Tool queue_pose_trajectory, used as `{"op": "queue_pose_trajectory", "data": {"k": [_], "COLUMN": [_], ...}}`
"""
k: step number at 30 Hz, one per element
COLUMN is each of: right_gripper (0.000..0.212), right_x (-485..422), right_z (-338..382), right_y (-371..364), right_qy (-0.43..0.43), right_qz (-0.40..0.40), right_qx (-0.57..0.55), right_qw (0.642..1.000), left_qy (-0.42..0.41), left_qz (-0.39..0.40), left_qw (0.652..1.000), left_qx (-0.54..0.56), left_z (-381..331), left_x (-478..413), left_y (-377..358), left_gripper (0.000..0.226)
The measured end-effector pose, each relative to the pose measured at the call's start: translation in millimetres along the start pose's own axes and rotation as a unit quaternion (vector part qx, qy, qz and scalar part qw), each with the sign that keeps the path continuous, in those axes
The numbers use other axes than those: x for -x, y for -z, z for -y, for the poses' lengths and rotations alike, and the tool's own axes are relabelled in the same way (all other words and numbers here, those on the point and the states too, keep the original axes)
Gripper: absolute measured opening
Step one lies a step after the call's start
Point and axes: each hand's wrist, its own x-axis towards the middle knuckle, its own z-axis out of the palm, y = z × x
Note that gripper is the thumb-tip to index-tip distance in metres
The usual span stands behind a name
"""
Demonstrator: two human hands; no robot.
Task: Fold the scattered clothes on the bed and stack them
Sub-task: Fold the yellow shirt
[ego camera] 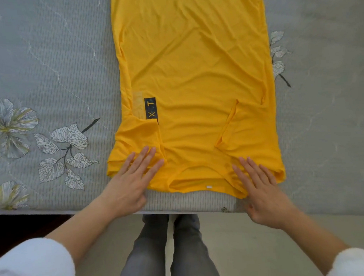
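Head cam looks straight down on your yellow T-shirt (193, 72). It's spread flat on the bed (42, 61), with the collar (199, 179) at the near edge and the hem end running off the far side of the frame. Both short sleeves are turned in over the body: the left sleeve (138, 136) sits just below a dark label (150, 108) with "T X" on it, and the right sleeve (247, 129) makes an angled flap.

Your left hand (132, 182) lies flat on the near left shoulder of the shirt. Its fingers are straight and slightly fanned, pressing the cloth and gripping nothing. Your right hand (260, 192) is the same deal at the near right corner, just right of the collar: palm down, fingers straight, nothing pinched, heel hanging past the bed edge.

The sheet is grey with a flower print (5, 126) on the left. Your white cuffs (33, 269) and grey trousers (152, 247) show nearest, over a pale floor (248, 241).
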Motion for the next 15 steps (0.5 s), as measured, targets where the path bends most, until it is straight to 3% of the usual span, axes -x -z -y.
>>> {"op": "queue_pose_trajectory", "data": {"k": [4,8,10,12,15], "right_gripper": [0.100,0.069,0.050,0.041,0.029], "right_x": [-15,-46,-57,-65,-65], "right_z": [-12,-15,-18,-26,-37], "right_y": [-14,-4,15,32,59], "right_qy": [-0.009,-0.050,-0.111,-0.159,-0.144], "right_qz": [-0.026,-0.063,-0.033,0.012,0.080], "right_qx": [0.016,-0.067,-0.157,-0.213,-0.257], "right_qw": [1.000,0.995,0.981,0.964,0.952], "left_qy": [-0.003,0.003,0.050,0.145,0.225], "left_qz": [-0.008,-0.024,-0.006,0.065,0.114], "left_qw": [1.000,1.000,0.997,0.980,0.947], "left_qx": [-0.025,-0.001,0.055,0.123,0.201], "left_z": [-8,-10,-18,-26,-35], "left_x": [-18,-32,-40,-43,-46], "left_y": [-11,3,24,42,64], "left_gripper": [0.096,0.053,0.033,0.036,0.031]}}
